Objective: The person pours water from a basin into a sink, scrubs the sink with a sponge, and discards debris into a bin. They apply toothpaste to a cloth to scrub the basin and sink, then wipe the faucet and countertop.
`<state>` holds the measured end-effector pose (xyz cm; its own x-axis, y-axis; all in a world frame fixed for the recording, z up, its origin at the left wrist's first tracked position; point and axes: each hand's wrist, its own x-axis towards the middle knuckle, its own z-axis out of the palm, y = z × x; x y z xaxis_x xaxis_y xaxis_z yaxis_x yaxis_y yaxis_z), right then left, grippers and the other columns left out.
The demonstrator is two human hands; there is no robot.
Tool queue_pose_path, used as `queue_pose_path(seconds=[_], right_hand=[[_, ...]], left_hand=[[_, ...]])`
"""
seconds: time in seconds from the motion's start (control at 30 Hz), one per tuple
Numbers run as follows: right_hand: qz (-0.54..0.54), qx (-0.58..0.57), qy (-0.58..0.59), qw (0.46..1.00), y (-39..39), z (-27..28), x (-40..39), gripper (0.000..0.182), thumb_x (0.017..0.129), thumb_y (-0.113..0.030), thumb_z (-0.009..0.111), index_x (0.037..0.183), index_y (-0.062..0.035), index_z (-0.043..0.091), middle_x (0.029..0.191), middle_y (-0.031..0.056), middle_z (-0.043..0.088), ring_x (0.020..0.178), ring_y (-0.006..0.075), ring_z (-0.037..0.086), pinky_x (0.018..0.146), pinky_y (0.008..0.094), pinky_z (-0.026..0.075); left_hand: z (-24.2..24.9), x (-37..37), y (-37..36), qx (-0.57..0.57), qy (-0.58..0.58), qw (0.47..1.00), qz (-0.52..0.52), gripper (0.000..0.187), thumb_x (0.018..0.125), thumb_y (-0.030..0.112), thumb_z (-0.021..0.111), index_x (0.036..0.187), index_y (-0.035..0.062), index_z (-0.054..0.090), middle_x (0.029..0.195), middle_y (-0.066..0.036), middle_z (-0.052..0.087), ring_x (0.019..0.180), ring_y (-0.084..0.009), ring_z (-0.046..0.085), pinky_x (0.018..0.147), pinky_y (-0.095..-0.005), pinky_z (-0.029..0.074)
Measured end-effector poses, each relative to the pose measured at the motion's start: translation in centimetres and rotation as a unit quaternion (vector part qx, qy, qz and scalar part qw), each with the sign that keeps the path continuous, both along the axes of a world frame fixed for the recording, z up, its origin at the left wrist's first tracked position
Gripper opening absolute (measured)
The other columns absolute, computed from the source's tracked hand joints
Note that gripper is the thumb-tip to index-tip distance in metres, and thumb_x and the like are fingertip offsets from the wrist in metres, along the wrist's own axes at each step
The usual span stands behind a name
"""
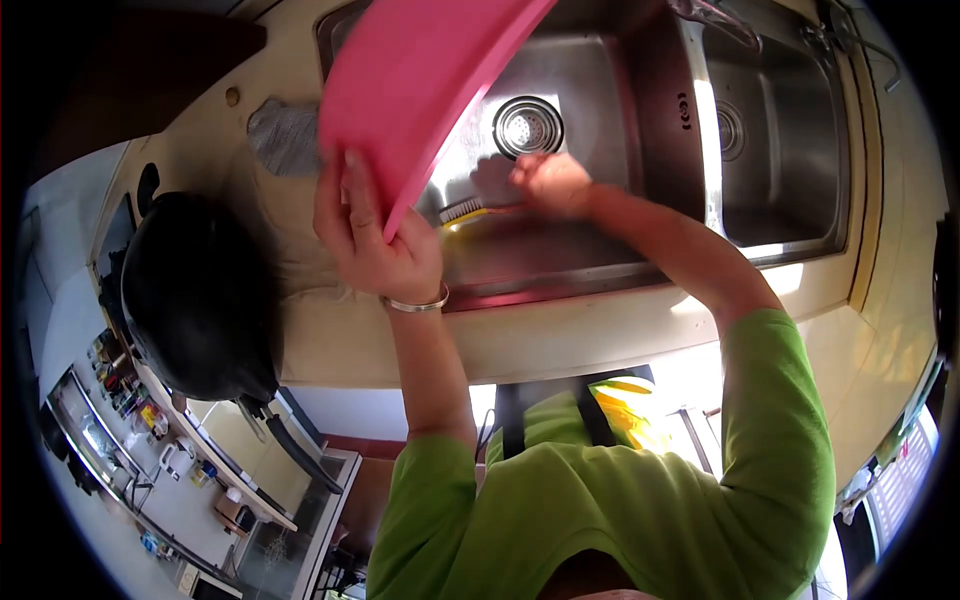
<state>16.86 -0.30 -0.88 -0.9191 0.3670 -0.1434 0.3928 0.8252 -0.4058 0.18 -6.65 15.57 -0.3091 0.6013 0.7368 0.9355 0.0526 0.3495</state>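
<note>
One bench carries a steel sink with two bowls: the larger bowl contains one brush, and the smaller bowl lies beside it. One pink basin tilts over the larger bowl, its lower end grasped by the fingers of the left hand. One black pan is left of the sink (its inside is out of sight). The right hand, blurred, is over the larger bowl, apart from the basin; whether its bent fingers grip anything, I cannot tell. One grey cloth lies beyond the pan. The brush, yellow with pale bristles, is near the right fingers. Two drains show, one per bowl.
</note>
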Motion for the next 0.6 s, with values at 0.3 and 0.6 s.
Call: queue_pose_path(seconds=[0.3,0.6], right_hand=[[-0.049,-0.151,0.144,0.977,0.9,10.4,4.0,0.022,0.059,-0.01,0.056,0.08,-0.0081,0.05,0.083,0.0091,0.049,0.075,0.0255,0.053,0.061,0.037,0.045],[-0.417,-0.004,-0.053,0.907,9.7,9.7,28.3,0.014,0.063,-0.006,0.049,0.073,-0.0108,0.058,0.082,0.0064,0.055,0.074,0.0256,0.055,0.065,0.0354,0.045]], left_hand=[[-0.5,-0.4,-0.2,-0.084,0.102,0.99,0.04,0.036,0.083,0.027,0.039,0.106,0.0044,0.053,0.105,-0.014,0.05,0.089,-0.0287,0.052,0.073,-0.0355,0.043],[-1.1,0.2,0.4,-0.064,0.103,0.992,-0.026,0.04,0.082,0.03,0.041,0.108,0.0014,0.051,0.106,-0.015,0.049,0.092,-0.0281,0.051,0.078,-0.0374,0.041]])
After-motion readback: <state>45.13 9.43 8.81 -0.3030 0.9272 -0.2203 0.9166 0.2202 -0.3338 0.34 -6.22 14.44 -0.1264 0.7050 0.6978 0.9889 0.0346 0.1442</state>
